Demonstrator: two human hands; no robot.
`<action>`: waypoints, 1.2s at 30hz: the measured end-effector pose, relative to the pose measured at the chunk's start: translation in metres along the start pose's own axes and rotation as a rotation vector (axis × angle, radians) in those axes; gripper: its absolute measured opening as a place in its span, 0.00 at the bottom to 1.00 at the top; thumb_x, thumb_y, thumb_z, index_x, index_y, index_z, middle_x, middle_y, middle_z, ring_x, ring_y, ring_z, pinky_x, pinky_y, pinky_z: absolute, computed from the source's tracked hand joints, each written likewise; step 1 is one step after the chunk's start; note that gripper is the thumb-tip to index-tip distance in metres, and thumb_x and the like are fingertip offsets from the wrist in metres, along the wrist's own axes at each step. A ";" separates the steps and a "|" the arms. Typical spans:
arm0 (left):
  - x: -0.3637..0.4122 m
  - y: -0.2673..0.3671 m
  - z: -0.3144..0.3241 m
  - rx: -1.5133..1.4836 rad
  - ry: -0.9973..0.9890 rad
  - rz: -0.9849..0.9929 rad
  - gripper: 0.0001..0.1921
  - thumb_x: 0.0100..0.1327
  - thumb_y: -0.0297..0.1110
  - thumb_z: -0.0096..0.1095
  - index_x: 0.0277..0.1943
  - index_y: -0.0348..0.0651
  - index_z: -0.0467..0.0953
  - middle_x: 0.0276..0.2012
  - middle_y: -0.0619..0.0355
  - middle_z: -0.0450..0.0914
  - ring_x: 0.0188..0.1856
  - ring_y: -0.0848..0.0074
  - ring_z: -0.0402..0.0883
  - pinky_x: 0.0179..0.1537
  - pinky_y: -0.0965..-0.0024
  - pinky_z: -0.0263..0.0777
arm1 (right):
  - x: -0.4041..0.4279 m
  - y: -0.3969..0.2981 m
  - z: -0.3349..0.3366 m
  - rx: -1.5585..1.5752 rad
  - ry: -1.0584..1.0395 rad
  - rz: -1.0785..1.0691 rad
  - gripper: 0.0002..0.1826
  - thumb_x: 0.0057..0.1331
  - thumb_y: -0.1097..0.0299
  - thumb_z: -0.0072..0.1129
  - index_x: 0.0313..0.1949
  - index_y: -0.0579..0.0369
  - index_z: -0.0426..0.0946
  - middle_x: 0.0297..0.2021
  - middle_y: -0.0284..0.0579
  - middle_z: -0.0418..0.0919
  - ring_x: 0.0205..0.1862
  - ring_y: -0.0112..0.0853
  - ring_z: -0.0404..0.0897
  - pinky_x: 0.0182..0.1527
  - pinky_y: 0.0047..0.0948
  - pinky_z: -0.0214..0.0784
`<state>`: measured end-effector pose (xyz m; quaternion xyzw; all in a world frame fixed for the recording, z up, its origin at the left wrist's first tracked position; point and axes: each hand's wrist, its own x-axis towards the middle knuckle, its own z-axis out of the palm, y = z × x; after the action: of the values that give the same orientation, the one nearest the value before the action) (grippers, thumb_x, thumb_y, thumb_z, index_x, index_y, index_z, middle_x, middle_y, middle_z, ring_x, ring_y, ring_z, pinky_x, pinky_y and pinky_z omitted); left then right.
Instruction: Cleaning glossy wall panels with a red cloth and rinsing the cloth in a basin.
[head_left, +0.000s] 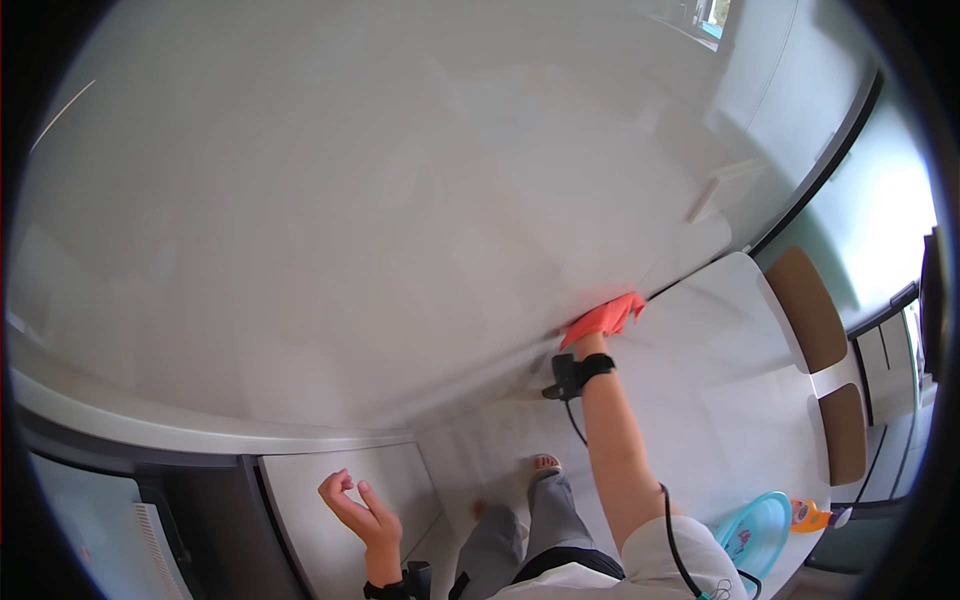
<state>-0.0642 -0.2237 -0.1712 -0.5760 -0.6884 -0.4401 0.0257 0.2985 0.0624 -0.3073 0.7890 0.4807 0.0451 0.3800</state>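
My right arm reaches up to a glossy light grey wall panel (390, 210), with a coral-red cloth (611, 315) at its end. The cloth lies against the panel's lower edge, beside the white table. It covers most of my right hand (592, 344); only the part near the wrist shows. Low on the left, my left hand (367, 516) hangs in the air with nothing in it, fingers loosely bent and thumb apart. Behind it is a pale cabinet front (337, 487). Both wrists wear black straps with small devices.
A white table (705, 405) runs along my right side, with two brown-backed chairs (814, 311) at its far edge. On it stand a turquoise basin (757, 532) and an orange spray bottle (806, 517). Cables run along my right arm. A dark-framed unit (199, 517) stands lower left.
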 end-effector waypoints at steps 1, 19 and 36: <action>-0.001 -0.008 -0.011 0.040 0.011 -0.009 0.10 0.61 0.25 0.43 0.45 0.34 0.62 0.40 0.52 0.64 0.38 0.70 0.62 0.40 0.69 0.59 | -0.054 -0.005 -0.041 0.054 -0.029 -0.097 0.12 0.55 0.52 0.45 0.22 0.41 0.68 0.17 0.30 0.65 0.15 0.28 0.61 0.22 0.42 0.57; -0.015 -0.009 -0.100 0.074 0.217 -0.098 0.11 0.63 0.29 0.41 0.47 0.34 0.62 0.41 0.53 0.63 0.39 0.72 0.62 0.43 0.70 0.58 | -0.308 -0.231 -0.102 0.434 0.663 -0.805 0.06 0.55 0.62 0.50 0.31 0.43 0.75 0.33 0.33 0.77 0.32 0.31 0.75 0.31 0.35 0.65; -0.035 0.000 -0.151 0.101 0.430 -0.234 0.12 0.63 0.32 0.44 0.46 0.34 0.62 0.40 0.53 0.62 0.37 0.74 0.62 0.42 0.72 0.59 | -0.415 -0.232 -0.162 1.410 -0.366 -1.079 0.16 0.53 0.59 0.48 0.40 0.41 0.78 0.41 0.37 0.79 0.44 0.39 0.75 0.45 0.29 0.65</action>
<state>-0.1237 -0.3462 -0.0977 -0.3835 -0.7501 -0.5177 0.1492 -0.1623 -0.1188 -0.2196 0.5010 0.6332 -0.5702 -0.1513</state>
